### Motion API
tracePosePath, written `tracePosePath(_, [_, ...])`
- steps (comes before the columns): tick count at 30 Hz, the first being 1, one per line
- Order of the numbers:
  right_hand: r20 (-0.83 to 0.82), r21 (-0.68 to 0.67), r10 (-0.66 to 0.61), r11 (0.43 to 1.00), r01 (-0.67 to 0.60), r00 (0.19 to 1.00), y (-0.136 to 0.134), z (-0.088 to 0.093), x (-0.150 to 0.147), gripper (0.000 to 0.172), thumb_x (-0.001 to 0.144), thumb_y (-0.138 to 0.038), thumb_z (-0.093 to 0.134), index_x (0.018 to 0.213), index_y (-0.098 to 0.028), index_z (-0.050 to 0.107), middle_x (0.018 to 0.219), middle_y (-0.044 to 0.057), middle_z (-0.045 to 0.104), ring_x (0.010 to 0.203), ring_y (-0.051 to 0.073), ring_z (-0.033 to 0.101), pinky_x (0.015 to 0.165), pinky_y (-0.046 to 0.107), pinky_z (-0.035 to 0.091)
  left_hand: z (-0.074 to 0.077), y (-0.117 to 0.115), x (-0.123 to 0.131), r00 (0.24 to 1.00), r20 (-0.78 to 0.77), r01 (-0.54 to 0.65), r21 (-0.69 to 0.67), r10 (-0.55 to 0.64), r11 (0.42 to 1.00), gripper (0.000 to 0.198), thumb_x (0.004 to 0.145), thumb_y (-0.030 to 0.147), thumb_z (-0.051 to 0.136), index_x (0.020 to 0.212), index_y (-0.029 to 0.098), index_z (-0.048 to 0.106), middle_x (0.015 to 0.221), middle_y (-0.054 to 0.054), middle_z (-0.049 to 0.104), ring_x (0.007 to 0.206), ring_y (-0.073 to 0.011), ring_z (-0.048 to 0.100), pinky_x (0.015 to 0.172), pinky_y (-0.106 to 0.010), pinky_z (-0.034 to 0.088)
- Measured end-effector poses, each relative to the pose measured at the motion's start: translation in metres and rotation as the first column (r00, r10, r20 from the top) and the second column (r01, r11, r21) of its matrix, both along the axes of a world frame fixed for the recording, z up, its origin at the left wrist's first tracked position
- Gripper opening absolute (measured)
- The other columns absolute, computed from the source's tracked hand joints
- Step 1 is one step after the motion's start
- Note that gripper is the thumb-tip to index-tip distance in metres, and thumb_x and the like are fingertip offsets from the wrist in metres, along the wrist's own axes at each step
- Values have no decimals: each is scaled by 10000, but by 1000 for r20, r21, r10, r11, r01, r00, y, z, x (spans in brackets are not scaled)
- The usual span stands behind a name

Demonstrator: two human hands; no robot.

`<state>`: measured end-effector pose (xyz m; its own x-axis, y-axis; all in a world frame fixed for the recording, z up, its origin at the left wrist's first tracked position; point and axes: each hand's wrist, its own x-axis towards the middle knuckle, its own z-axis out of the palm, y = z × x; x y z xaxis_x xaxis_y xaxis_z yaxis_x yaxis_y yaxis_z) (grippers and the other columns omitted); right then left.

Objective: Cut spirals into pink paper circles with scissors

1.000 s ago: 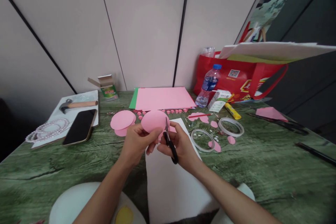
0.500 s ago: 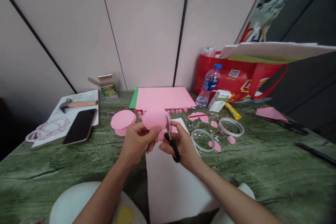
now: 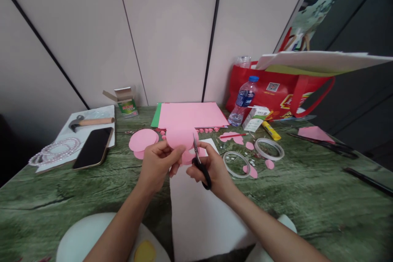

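Note:
My left hand [image 3: 159, 163] pinches a round pink paper disc [image 3: 179, 137] by its lower edge, thumb on top. In my right hand [image 3: 213, 168] is a pair of scissors [image 3: 202, 172] with black handles. Its metal blades point up and lie against the right edge of the disc. Part of another pink paper piece shows under the disc, between the hands. Below both hands lies a white sheet [image 3: 199, 213]. Left of my left hand rest more pink paper discs [image 3: 143, 140], stacked unevenly.
A pink paper stack [image 3: 190, 114] lies at the back. Right are tape rolls [image 3: 269, 149], pink scraps, a glue tube [image 3: 271, 130], a bottle [image 3: 244, 100] and a red bag [image 3: 276, 98]. Left are a phone [image 3: 93, 147], a hammer [image 3: 92, 121] and beads [image 3: 58, 151].
The pink disc has tilted a little in my left hand, and the scissors have shifted slightly at its right edge. Both hands keep their hold.

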<state>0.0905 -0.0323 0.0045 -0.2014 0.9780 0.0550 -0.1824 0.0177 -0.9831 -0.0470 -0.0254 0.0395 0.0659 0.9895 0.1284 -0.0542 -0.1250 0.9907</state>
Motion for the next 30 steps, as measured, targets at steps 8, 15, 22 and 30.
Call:
tracePosePath(8, [53,-5,-2,1000,2,999,-3,1,-2,580,549,-279,715,1012,-204,374,446,-103,484,384,88,437,380,190,340,1,0,1,995,89,52,-24,-50,998,201,744,275,577,600,143,528,495,42,545,299,-44,437,275,-158,298])
tracePosePath(15, [28,18,60,998,-61,998,-3,0,-4,572,571,-281,714,1016,-218,360,511,-100,482,438,74,426,450,200,346,0,0,4,998,-61,9,-49,-12,999,272,699,280,617,490,129,532,380,41,479,278,-37,392,268,-150,269])
tracePosePath(22, [-11,103,42,994,-41,999,-1,1,0,633,539,-279,755,1035,-230,365,670,-44,523,610,115,503,590,254,401,-1,-2,6,995,-96,34,-55,-39,998,241,680,270,628,496,130,557,392,40,494,276,-37,393,255,-144,283])
tracePosePath(30, [-12,62,57,996,-57,998,0,-1,2,647,542,-239,751,1056,-227,358,586,-84,474,531,87,448,541,229,373,2,-2,5,995,-91,30,-40,-33,999,209,681,265,624,530,134,561,422,37,515,283,-42,405,251,-148,292])
